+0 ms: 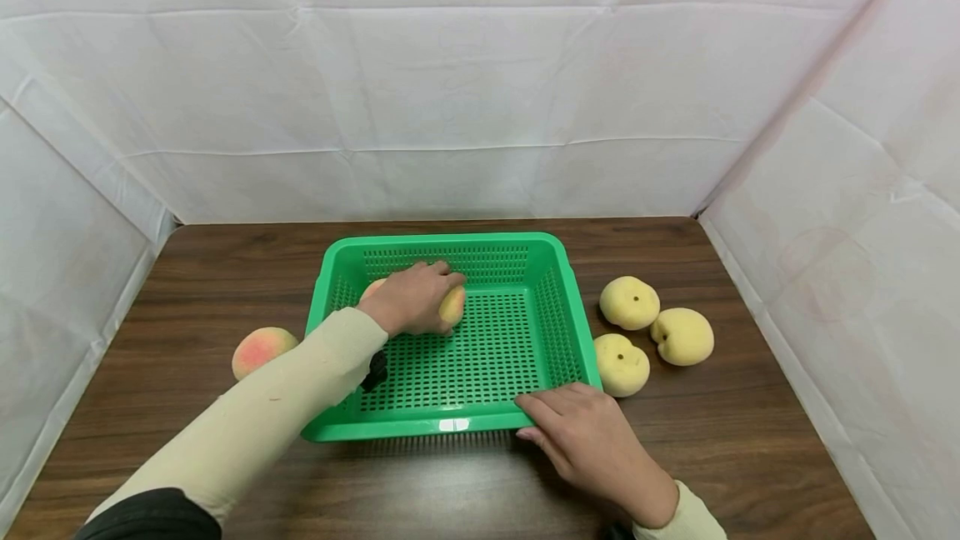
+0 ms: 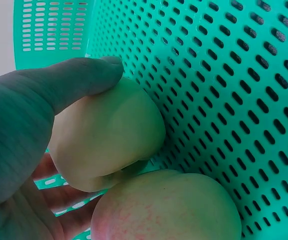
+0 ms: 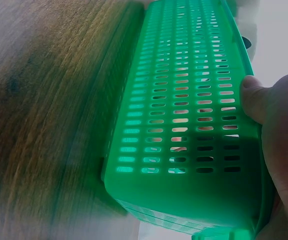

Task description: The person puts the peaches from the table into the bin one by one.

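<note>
A green perforated plastic basket (image 1: 480, 417) stands on the wooden table. Inside it, my left hand (image 1: 416, 298) curls around a yellow peach (image 2: 108, 130), thumb over its top and fingers behind it. Right beside that one lies a second peach (image 2: 169, 210) with a pink blush, partly covered by the hand in the head view. At the near right corner my right hand (image 1: 588, 440) grips the basket's rim. Its thumb (image 3: 254, 97) lies against the outer side of the rim.
Three yellow peaches (image 1: 630, 303) sit on the table right of the basket, one close by its wall. Another blushed peach (image 1: 264, 350) is at the left, partly behind my left sleeve (image 1: 262, 415). White cloth walls (image 1: 450, 82) enclose the table (image 1: 420, 490) at the back and sides.
</note>
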Demonstrator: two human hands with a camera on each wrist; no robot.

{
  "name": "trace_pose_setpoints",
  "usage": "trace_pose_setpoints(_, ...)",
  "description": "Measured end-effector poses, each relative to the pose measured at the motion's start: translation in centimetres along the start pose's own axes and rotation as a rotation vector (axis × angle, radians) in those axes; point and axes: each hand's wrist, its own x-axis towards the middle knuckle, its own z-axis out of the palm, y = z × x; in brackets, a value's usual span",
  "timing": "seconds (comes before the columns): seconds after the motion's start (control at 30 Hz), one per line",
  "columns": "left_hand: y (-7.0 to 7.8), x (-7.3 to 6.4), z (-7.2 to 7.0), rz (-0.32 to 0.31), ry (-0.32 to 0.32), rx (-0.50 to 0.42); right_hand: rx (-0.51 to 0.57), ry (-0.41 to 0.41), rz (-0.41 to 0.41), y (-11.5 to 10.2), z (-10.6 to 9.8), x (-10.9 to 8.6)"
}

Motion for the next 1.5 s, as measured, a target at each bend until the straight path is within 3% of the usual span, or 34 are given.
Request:
trace_pose_setpoints(0.3,-0.1,-0.3,0.1,-0.004,0.024,-0.005,0.0,-0.013,0.002,0.2,0.2,-0.1)
trace_pose_setpoints(0.57,0.0,-1.2,-0.2,0.009,0.101,0.044,0.003,-0.03,0.023,0.0,0.0,-0.1)
trace_pose_setpoints(0.87,0.5,-2.3,-0.5,-0.001,0.173,0.082,0.007,0.032,0.002,0.0,0.1,0.0)
trace_pose_setpoints(1.17,1.0,-3.6,-1.6,-0.028,0.179,0.086,0.003,0.031,0.006,0.1,0.2,0.0)
trace_pose_setpoints(1.5,0.4,-5.2,-2.7,-0.112,0.174,0.069,0.003,0.052,-0.009,0.0,0.1,0.1)
